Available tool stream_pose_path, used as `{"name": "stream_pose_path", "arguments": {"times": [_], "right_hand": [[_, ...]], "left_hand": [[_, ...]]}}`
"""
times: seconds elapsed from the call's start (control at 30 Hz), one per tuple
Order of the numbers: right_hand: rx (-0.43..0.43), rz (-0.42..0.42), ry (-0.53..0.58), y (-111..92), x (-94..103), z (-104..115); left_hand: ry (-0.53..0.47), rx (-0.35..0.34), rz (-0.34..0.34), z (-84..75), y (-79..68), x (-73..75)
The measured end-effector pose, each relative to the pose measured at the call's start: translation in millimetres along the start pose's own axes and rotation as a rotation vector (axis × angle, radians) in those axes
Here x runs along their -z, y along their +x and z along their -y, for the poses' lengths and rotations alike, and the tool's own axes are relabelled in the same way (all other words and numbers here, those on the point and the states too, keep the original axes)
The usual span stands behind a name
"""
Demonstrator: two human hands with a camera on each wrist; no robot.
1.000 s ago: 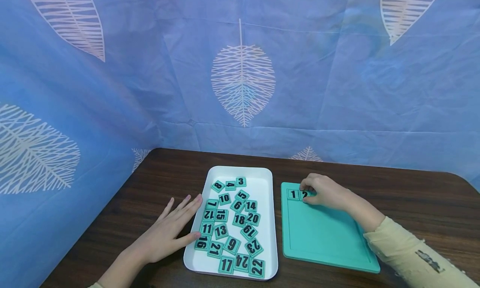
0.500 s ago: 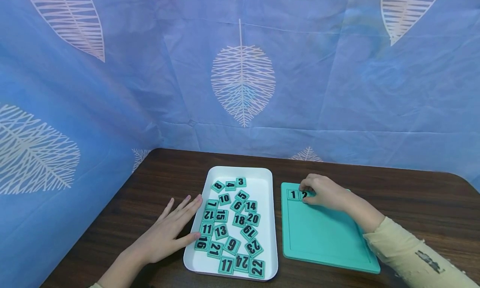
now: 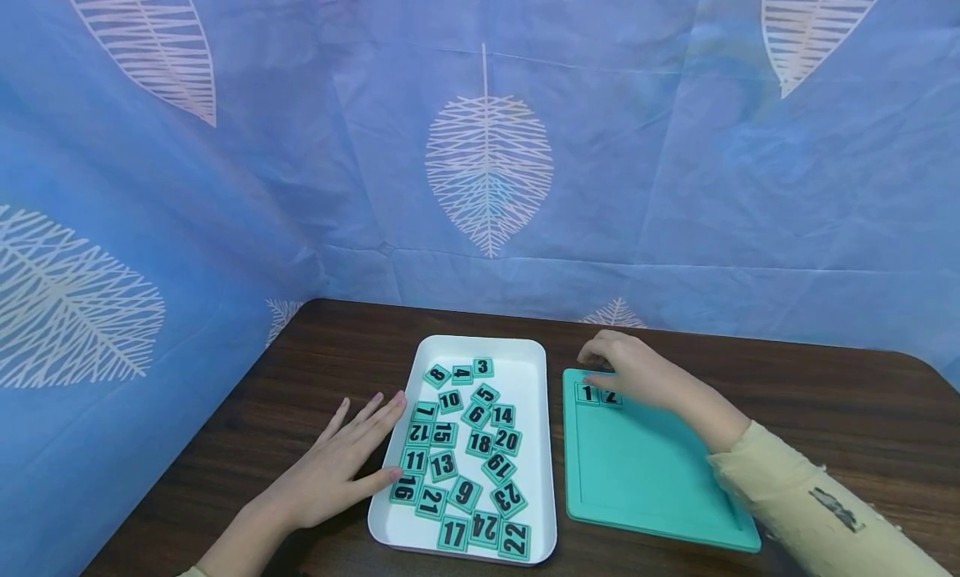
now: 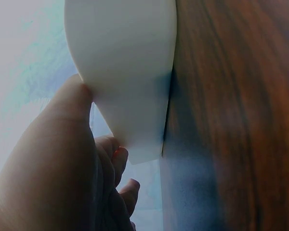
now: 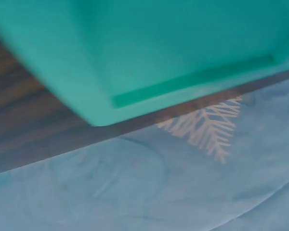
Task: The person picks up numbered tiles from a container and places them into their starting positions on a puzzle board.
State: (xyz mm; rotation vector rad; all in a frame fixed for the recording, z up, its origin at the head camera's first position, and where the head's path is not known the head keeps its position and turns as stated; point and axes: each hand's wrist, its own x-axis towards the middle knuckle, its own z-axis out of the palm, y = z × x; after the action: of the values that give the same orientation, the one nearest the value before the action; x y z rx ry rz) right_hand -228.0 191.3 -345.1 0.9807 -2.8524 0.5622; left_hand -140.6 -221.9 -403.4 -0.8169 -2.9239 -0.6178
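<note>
My left hand [image 3: 337, 469] is spread at the left rim of a white tray [image 3: 540, 377], thumb and fingertips against that rim. The left wrist view shows the tray's outer wall [image 4: 127, 67] with the thumb [image 4: 74, 98] at its edge. Number tiles lie loose in the tray, such as tile 3 [image 3: 483, 367] and tile 4 [image 3: 462, 374]. My right hand [image 3: 648, 375], fingers loosely bent and holding nothing, hovers over the top of a green square board [image 3: 645, 469]. Below it, tile 1 [image 3: 587, 394] and tile 2 [image 3: 612, 398] lie side by side in the board's upper left corner.
Tray and board stand side by side on a dark wooden table [image 3: 360, 343], with a narrow gap between them. A blue curtain [image 3: 345, 160] with white leaf prints hangs behind and to the left. The board's raised border [image 5: 94, 113] shows in the right wrist view.
My right hand has let go of tile 2 and moved up and to the left, uncovering it. The left hand stays at the tray rim.
</note>
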Motion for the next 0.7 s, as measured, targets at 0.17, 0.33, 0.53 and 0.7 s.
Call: {"name": "stream_pose_path", "arguments": {"times": [0.17,0.33,0.53,0.7], "right_hand": [[0.006,-0.016,0.028,17,-3.1,15],[0.019,-0.006,0.102,35,-7.8,33],[0.024,0.017,0.212,56,-18.4,50],[0.013,0.014,0.269,72,-30.9,58]], "left_hand": [[-0.002,-0.005,0.0,1.0,-0.1,-0.1],[-0.002,0.004,0.008,1.7,-0.1,0.8],[-0.003,-0.007,0.003,2.0,0.0,0.1],[-0.002,-0.004,0.004,3.2,-0.5,-0.3]]}}
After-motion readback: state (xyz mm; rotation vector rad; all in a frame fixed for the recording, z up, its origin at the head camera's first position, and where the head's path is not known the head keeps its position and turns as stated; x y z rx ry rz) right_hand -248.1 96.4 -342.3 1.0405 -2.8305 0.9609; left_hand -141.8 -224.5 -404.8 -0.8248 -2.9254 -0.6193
